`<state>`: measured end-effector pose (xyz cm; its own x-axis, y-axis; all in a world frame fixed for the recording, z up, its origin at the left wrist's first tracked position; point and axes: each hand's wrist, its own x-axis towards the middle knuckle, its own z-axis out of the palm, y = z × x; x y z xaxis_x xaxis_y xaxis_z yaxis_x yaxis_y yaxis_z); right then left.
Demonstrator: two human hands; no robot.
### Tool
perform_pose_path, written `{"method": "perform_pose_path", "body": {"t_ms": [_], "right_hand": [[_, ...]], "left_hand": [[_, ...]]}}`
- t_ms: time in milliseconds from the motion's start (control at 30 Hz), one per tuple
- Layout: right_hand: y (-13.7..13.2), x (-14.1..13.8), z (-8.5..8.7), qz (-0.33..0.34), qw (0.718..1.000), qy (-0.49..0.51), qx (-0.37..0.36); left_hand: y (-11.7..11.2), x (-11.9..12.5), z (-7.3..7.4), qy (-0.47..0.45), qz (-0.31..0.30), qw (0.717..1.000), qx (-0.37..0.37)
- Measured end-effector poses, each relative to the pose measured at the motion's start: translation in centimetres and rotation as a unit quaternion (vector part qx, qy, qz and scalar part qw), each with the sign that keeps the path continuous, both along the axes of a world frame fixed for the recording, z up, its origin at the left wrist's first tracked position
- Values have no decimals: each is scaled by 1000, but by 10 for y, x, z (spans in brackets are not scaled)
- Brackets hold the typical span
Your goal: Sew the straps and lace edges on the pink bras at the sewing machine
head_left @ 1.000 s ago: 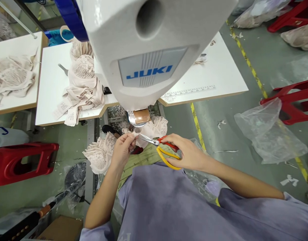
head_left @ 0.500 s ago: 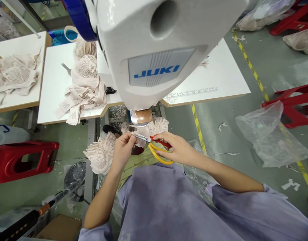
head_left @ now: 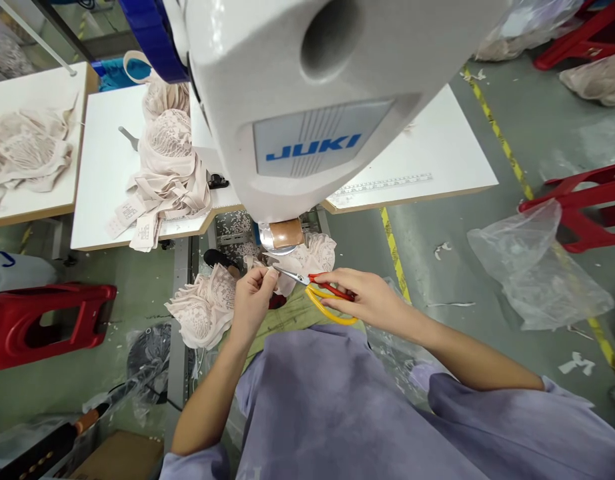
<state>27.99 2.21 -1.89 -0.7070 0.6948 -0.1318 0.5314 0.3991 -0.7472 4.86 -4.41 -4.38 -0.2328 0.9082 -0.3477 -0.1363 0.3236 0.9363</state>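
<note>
My left hand is closed, thumb and fingers pinching a small edge of a beige lace bra that lies under the machine's head. My right hand holds a pair of scissors with one red and one yellow handle. The scissors' blades point left, their tips close to my left fingertips. Whether the tips touch the fabric is too small to tell. To the left of my left hand hang more beige lace bras, in a bunch. Directly above both hands is the sewing machine, marked JUKI.
A pile of beige bras covers part of the white table at left. Red stools stand on both sides. A clear plastic bag lies on the floor at right. A ruler scale runs along the right tabletop.
My right hand and the scissors have shifted slightly right. My left hand has also moved a little to the right, still pinching the edge.
</note>
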Motion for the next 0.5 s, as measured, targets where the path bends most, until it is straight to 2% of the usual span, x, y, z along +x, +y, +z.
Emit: {"method": "perform_pose_path", "body": {"t_ms": [167, 333, 433, 500], "right_hand": [[3, 2, -1, -19, 999, -3, -37], [1, -3, -5, -29, 999, 10, -41], [-1, 7, -4, -62, 997, 17, -50], [9, 20, -2, -81, 996, -3, -45]], "left_hand": [[1, 9, 2, 11, -5, 1000, -20], [0, 8, 0, 26, 0, 1000, -17], [-2, 5, -1, -40, 25, 999, -1], [-2, 4, 0, -105, 44, 993, 5]]}}
